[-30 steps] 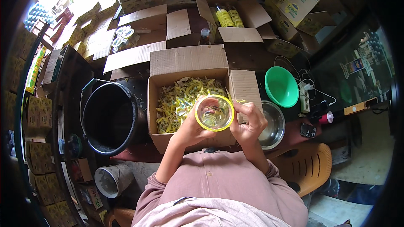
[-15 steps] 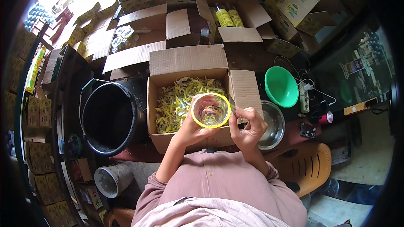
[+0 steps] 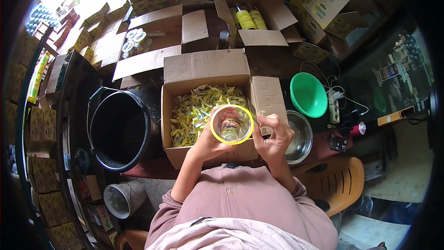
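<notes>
My left hand [image 3: 206, 143] is wrapped round a clear plastic cup [image 3: 230, 132] with a bright yellow rim, its open mouth facing up toward me. Just right of that rim is my right hand [image 3: 274, 140], its thumb and forefinger curled together. Whatever they pinch, if anything, is too small to make out. Both hands are over the near side of an open cardboard box [image 3: 207, 68]. Inside the box lies a heap of yellow-green printed strips [image 3: 189, 113], partly hidden by the cup and my left hand.
Left of the box stands a large black bucket [image 3: 95, 134]. To the right are a steel bowl [image 3: 303, 141] and a green bowl [image 3: 309, 95], near a white power strip [image 3: 334, 109]. Behind, an open carton holds stacked yellow-rimmed cups [image 3: 246, 20]. An orange chair [image 3: 349, 183] is at lower right.
The fingers of my right hand have shifted slightly up at the cup's rim. The cup stays in my left hand, tilted a little differently.
</notes>
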The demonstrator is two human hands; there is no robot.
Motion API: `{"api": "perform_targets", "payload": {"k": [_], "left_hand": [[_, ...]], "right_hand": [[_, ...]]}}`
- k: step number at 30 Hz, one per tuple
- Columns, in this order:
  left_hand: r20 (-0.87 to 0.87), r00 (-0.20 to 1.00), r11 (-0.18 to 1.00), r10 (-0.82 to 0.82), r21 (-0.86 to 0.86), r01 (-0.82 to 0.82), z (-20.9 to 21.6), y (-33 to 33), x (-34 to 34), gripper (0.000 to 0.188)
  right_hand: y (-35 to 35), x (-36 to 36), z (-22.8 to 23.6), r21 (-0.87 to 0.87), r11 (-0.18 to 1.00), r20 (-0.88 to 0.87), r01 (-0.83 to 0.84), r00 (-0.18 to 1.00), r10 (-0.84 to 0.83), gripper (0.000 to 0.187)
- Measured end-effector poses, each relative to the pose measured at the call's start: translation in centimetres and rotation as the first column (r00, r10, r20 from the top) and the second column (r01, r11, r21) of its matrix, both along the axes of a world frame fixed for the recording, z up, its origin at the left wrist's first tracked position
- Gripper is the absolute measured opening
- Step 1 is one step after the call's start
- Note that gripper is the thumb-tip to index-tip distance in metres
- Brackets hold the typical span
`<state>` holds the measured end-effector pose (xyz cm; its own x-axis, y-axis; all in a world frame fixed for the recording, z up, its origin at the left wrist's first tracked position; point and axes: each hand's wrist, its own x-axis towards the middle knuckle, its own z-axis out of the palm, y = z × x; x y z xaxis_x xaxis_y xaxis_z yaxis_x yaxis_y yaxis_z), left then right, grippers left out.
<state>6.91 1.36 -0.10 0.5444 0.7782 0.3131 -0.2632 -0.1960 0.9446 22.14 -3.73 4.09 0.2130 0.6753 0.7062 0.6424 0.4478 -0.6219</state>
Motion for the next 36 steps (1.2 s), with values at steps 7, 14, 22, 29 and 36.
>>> {"api": "perform_targets", "payload": {"k": [7, 14, 22, 29, 36], "left_hand": [[0.019, 0.999, 0.999, -0.037, 0.027, 0.036, 0.0, 0.2, -0.1, 0.074], [-0.068, 0.996, 0.997, -0.061, 0.046, 0.064, -1.2, 0.3, -0.6, 0.075], [-0.058, 0.988, 0.988, -0.146, 0.042, 0.148, 0.4, 0.1, -0.4, 0.079], [0.026, 0.986, 0.984, -0.165, -0.064, 0.166, 0.3, 0.3, -0.6, 0.078], [0.077, 0.982, 0.984, -0.172, -0.029, 0.175, 0.3, 0.3, -0.6, 0.074]], "right_hand": [[-0.1, 0.0, 0.1, 0.013, 1.000, 0.008, 0.009, 1.000, -0.009, 0.021], [0.0, 0.6, 0.0, -0.011, 0.996, -0.072, -0.083, 0.994, 0.082, 0.024], [0.1, 1.0, 0.1, -0.044, 0.993, -0.052, -0.108, 0.993, 0.106, 0.024], [-0.3, 1.3, -0.4, -0.064, 0.987, -0.156, -0.146, 0.978, 0.135, 0.022], [-0.1, 0.8, 0.2, -0.009, 0.997, -0.012, -0.077, 0.997, 0.077, 0.021]]}}
